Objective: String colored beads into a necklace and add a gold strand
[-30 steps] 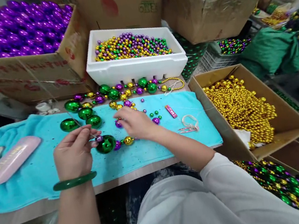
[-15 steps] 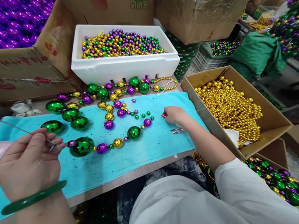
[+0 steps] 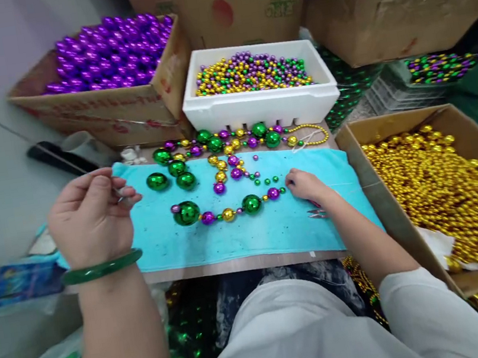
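Observation:
My left hand (image 3: 94, 215), with a green bangle (image 3: 103, 267) at the wrist, is raised over the left end of the blue towel (image 3: 213, 248), pinching a thin cord. The strung beads (image 3: 228, 214) lie in a curve on the towel, from a large green bead (image 3: 187, 213) at the left to small ones at the right. My right hand (image 3: 304, 184) rests on the towel by that right end, fingers closed; what they hold is hidden. Small pliers or scissors (image 3: 317, 213) lie just below it. Loose green beads (image 3: 186, 181) sit at the towel's upper left.
A white foam box (image 3: 261, 101) of small beads stands behind the towel, a carton (image 3: 171, 87) of purple beads at back left. Gold bead strings fill a carton (image 3: 417, 260) at right. A finished-looking bead strand (image 3: 214, 144) lies along the towel's back edge.
The view has turned left. My left hand has moved away from the large green bead, leftward. My right hand stays low on the towel near the small beads.

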`<state>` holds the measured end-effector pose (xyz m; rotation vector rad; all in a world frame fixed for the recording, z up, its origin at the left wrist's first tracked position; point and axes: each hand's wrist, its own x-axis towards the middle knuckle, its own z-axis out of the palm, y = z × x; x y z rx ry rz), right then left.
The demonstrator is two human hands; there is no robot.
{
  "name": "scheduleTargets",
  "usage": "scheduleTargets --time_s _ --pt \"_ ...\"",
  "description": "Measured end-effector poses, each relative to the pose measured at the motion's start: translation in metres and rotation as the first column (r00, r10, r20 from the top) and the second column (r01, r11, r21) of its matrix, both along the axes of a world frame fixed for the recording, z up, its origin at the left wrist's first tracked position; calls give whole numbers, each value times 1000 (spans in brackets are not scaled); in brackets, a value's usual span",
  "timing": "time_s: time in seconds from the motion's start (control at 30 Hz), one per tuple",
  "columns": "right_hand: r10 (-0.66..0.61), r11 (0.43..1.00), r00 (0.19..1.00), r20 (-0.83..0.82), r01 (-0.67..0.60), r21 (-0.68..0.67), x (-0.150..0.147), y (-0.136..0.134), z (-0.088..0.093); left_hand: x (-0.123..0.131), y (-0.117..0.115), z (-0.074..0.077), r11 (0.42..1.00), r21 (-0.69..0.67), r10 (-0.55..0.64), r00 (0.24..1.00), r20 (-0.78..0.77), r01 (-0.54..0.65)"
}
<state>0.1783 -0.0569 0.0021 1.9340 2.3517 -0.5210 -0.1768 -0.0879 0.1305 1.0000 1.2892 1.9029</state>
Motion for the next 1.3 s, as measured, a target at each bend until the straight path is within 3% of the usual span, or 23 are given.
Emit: scheduleTargets --time_s 0.2,0.3,0.57,0.8,1.13,1.3 --pt "1 999 1000 -16 0 41 2 -1 -7 -13 -6 15 999 19 -26 1000 -6 26" --pt "-18 998 994 -107 23 50 4 1 -8 -18 -6 18 998 57 24 1000 -16 -23" --pt "-35 999 990 -139 37 14 9 2 -8 -36 -6 18 994 94 57 998 -28 -54" --pt "-4 1000 997 -83 6 15 3 6 -14 -34 -7 19 988 118 89 993 82 -98" --pt "30 999 997 -72 -29 14 0 7 -15 -39 -5 25 973 198 104 991 84 -119" --pt "3 1000 990 -139 -1 12 9 9 -5 -43 -6 27 975 188 101 991 85 -116"
